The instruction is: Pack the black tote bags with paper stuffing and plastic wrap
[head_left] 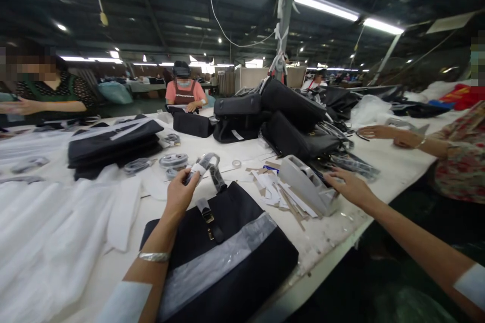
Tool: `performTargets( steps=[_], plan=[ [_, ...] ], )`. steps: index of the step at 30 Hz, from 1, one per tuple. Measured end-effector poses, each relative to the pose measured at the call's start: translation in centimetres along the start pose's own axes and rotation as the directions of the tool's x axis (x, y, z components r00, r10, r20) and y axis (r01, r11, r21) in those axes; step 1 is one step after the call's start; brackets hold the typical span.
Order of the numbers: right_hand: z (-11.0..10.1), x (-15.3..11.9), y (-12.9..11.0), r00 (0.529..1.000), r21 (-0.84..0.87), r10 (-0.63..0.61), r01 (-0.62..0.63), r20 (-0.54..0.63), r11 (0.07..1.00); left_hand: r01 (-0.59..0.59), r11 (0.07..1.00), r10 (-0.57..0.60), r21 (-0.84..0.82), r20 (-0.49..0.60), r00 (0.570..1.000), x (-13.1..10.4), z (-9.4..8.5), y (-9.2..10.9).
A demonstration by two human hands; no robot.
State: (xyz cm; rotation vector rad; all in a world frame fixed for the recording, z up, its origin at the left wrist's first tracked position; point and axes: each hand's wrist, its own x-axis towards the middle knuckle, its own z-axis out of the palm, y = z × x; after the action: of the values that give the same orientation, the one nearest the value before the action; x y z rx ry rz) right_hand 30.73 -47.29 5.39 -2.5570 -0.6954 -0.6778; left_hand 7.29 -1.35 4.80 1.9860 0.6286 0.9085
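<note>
A black handbag point(261, 247) lies in front of me on the white table, a strip of clear plastic film point(223, 255) across it. My left hand point(182, 189) is closed round the bag's handle point(208, 161), which is wrapped in clear film. Below the handle, a strap with gold-coloured buckles point(208, 218) runs down the bag. At the right, my right hand point(350, 186) is open, fingers stretched out at the far side of a grey plastic tape dispenser point(303, 181). Whether the fingertips touch the dispenser I cannot tell.
Paper and cardboard strips point(282, 194) lie beside the dispenser. Black bags point(291, 111) are heaped behind, more point(113, 146) at left, near coiled grey straps point(173, 161). White sheeting point(49, 242) covers the left. A co-worker's hand point(382, 133) reaches in from the right; other people work across the table.
</note>
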Motion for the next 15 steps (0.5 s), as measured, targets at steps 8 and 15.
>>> performTargets(
  steps=[8, 15],
  plan=[
    [-0.2, 0.6, -2.3, 0.967, 0.139, 0.176, -0.203, 0.183, 0.969, 0.000, 1.000, 0.000, -0.001, 0.000, 1.000, -0.1, 0.0, 0.1],
    [-1.5, 1.0, -2.5, 0.704, 0.450, 0.465, -0.705, 0.536, 0.549, 0.002, 1.000, -0.002, -0.006, 0.004, 1.000, -0.2, -0.3, -0.2]
  ],
)
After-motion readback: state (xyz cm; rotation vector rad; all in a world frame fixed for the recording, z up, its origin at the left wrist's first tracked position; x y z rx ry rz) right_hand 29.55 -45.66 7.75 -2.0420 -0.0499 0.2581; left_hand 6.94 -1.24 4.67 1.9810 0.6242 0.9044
